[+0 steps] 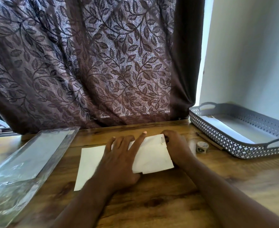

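One wide-angle camera, worn on the head, looks forward and down from close above the left hand (119, 157) and right hand (176, 147), centring the white folded paper sheet (153, 155) they touch. Beyond the hands, a brown leaf-patterned fabric curtain (94, 63) fills the upper frame.

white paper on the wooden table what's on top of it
The left hand presses flat on the white folded paper sheet, fingers spread; the right hand pinches its far right corner. Whatever lies beneath the left hand is covered.
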Tool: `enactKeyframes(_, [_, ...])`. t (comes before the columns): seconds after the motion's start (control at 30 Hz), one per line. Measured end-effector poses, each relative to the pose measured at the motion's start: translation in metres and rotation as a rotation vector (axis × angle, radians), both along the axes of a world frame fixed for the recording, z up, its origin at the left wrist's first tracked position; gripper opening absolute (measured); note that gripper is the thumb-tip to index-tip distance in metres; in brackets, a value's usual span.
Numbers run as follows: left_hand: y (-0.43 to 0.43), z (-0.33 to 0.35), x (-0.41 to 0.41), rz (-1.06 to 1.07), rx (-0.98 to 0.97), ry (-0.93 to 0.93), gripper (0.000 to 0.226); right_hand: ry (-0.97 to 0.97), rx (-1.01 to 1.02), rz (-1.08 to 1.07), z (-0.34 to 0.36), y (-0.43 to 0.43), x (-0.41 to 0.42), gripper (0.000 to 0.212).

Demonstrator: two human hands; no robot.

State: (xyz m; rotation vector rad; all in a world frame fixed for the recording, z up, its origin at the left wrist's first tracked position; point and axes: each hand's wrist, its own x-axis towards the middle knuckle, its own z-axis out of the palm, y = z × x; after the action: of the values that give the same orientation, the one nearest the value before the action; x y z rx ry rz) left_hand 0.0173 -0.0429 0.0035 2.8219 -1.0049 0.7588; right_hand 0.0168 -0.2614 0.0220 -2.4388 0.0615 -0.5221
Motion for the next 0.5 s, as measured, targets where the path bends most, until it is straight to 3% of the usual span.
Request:
enactKeyframes(0.33, [-0.0090,0.0066,-0.0064,0.065,0.039,0.164,0.124,-0.066,-0.054,0.035,-0.0001,-0.0102,0.0059,0.021])
enactKeyframes(0.5, [-0.0072,0.0066,-0.0054,0.082,-0.043,0.239,0.101,-0.023,-0.115,0.105,0.0017,-0.0093,0.0046,0.044])
